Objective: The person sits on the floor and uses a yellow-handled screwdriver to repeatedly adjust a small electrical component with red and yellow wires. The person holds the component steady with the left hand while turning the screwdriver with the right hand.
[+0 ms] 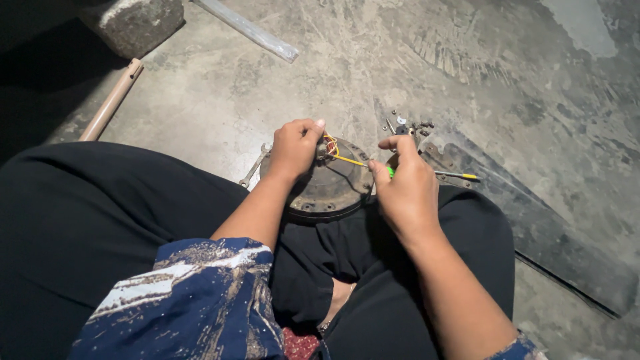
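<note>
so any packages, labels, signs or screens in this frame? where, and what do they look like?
None in view: no package, label, sign or screen.
Left hand: on a round, dark metal disc by its yellow and red wires.
Right hand: fingers around a thin yellow and green tool.

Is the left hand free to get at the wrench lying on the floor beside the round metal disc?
Probably not right now: the left hand is pinching wires on the disc. The wrench lies close beside it, with nothing covering it.

Round rusty motor plate (327, 187) on lap; yellow wire (350, 160) taut above.
</note>
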